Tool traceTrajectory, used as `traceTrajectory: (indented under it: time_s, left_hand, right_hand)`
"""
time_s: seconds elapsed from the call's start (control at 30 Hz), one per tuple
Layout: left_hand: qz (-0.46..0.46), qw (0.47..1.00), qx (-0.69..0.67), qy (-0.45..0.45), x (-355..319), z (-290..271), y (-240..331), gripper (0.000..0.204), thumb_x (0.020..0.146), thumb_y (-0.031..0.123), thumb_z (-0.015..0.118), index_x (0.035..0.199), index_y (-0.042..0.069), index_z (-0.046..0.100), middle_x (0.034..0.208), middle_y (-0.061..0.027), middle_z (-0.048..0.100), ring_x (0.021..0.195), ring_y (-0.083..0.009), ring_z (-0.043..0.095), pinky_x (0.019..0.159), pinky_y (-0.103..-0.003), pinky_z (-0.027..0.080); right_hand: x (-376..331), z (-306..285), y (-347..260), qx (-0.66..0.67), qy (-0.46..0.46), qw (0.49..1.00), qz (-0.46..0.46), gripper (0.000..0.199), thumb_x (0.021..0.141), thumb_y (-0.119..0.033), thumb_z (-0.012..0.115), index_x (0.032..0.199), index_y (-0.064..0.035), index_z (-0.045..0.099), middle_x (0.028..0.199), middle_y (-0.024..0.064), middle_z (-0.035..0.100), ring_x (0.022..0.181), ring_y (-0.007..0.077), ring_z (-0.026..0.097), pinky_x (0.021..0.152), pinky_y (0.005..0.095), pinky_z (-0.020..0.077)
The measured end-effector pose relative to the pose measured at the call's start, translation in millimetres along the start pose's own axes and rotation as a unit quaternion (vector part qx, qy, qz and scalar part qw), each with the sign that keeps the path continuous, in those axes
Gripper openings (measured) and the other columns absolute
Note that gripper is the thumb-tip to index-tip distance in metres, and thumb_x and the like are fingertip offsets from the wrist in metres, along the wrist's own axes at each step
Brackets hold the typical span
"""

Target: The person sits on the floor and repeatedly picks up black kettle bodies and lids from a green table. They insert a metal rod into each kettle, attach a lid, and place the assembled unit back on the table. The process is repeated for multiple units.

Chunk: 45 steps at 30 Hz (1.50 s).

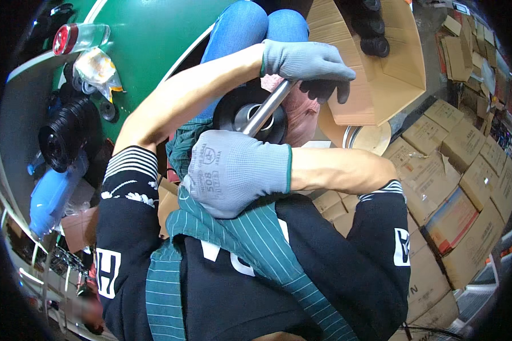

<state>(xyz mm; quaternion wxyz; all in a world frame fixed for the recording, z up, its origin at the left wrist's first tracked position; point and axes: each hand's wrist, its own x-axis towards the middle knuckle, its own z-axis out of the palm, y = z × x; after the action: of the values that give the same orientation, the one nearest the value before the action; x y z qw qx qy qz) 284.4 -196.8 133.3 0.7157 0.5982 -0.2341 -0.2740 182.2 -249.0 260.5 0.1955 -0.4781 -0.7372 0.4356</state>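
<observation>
Both my hands wear grey knit gloves with darker palms. My right hand (239,173), close to my chest, is closed round the lower end of a shiny metal rod (270,107). The rod slants up and away to the right. At its far end lies my left hand (307,61), the palm over the rod's tip and the fingers stretched out to the right, drooping a little. Behind the rod, over my lap, sits a round black part (224,116) with a metal ring at its centre. Pink fabric (302,116) shows beside it.
An open cardboard box (401,71) with black round parts (374,45) stands ahead to the right. Closed cartons (429,182) are stacked at the right. On the left are a green table (148,28), a red-lidded clear jar (82,38), stacked black discs (62,136) and a blue bag (54,196).
</observation>
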Motion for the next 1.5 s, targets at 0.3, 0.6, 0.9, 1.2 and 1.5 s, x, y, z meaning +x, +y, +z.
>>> traceTrajectory:
  time_s: [0.3, 0.6, 0.9, 1.2, 1.5]
  left_hand:
    - [0.211, 0.817, 0.436, 0.314, -55.6, -26.8, 14.7, 0.042, 0.117, 0.03, 0.049, 0.147, 0.004, 0.063, 0.137, -0.0165, 0.071, 0.121, -0.0239, 0.072, 0.105, -0.038, 0.057]
    - [-0.204, 0.811, 0.452, 0.308, -186.0, 62.7, 151.7, 0.036, 0.113, 0.03, 0.057, 0.12, -0.002, 0.072, 0.101, -0.0092, 0.074, 0.095, -0.0169, 0.07, 0.087, -0.032, 0.056]
    - [-0.359, 0.558, 0.684, 0.304, -89.5, 149.7, 101.2, 0.036, 0.094, 0.043, 0.069, 0.079, 0.011, 0.077, 0.073, -0.0139, 0.075, 0.063, -0.0302, 0.075, 0.056, -0.045, 0.058]
    - [-0.412, 0.53, 0.648, 0.361, -104.3, 161.4, 108.0, 0.057, 0.098, 0.062, 0.07, 0.091, 0.005, 0.07, 0.068, -0.0168, 0.073, 0.064, -0.0344, 0.077, 0.058, -0.046, 0.06]
    - [-0.371, 0.55, 0.67, 0.333, -107.3, 160.2, 105.8, 0.049, 0.104, 0.052, 0.067, 0.088, 0.005, 0.065, 0.063, -0.0159, 0.07, 0.059, -0.0343, 0.075, 0.052, -0.046, 0.058]
  right_hand:
    - [-71.1, 39.3, 38.4, 0.457, 0.361, 0.813, 0.003, 0.067, 0.099, -0.061, 0.057, 0.134, -0.0044, 0.065, 0.12, 0.0167, 0.07, 0.107, 0.0302, 0.073, 0.092, 0.0468, 0.0583]
    - [-43.4, 12.3, 80.8, 0.776, 0.446, 0.411, -0.174, 0.104, 0.101, -0.087, 0.023, 0.175, -0.0133, 0.014, 0.175, 0.0292, 0.022, 0.163, 0.0457, 0.022, 0.133, 0.065, 0.0146]
    - [-33.5, 15.3, 110.8, 0.772, 0.449, 0.41, -0.186, 0.104, 0.102, -0.086, 0.024, 0.176, -0.0176, -0.002, 0.18, 0.0274, 0.008, 0.166, 0.0474, 0.01, 0.131, 0.0707, 0.008]
    - [-92.4, 32.4, 147.2, 0.572, 0.671, 0.457, -0.119, 0.07, 0.113, -0.062, 0.034, 0.154, -0.0077, 0.05, 0.154, 0.0206, 0.057, 0.142, 0.0352, 0.056, 0.118, 0.0534, 0.0477]
    - [-36.4, 43.6, 219.2, 0.835, 0.268, 0.388, -0.284, 0.035, 0.112, -0.041, 0.057, 0.09, -0.0142, 0.063, 0.082, 0.0011, 0.062, 0.074, 0.0234, 0.06, 0.096, 0.0453, 0.0568]
